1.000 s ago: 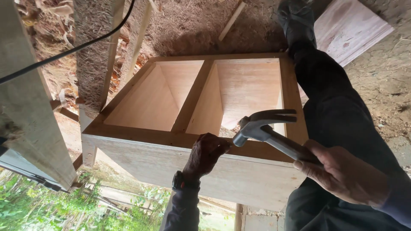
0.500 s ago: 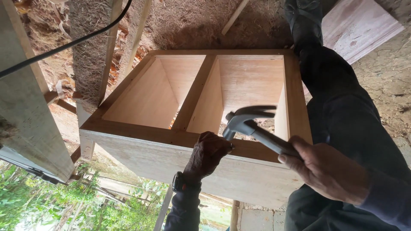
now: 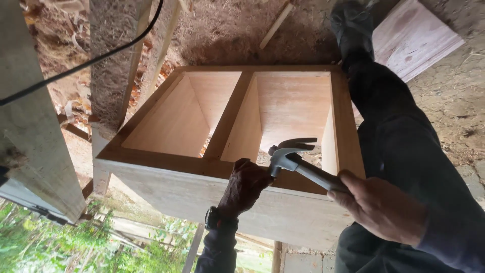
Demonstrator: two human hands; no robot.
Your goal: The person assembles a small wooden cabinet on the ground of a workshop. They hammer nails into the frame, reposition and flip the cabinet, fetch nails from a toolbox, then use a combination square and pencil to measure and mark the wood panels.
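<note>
Head view: a two-compartment plywood cabinet box [image 3: 237, 119] stands assembled, and work looks to be at its near front edge. At 6 o'clock, the left hand [image 3: 246, 186] bunches its fingers on that edge, perhaps pinching a nail; I cannot tell. From 4 o'clock, the right hand [image 3: 380, 207] grips a claw hammer [image 3: 295, 161], head just beside the left knuckles.

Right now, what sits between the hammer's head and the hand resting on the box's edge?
Nothing that shows: in the head view the hammer head sits right beside the left hand on the wooden box frame.
</note>
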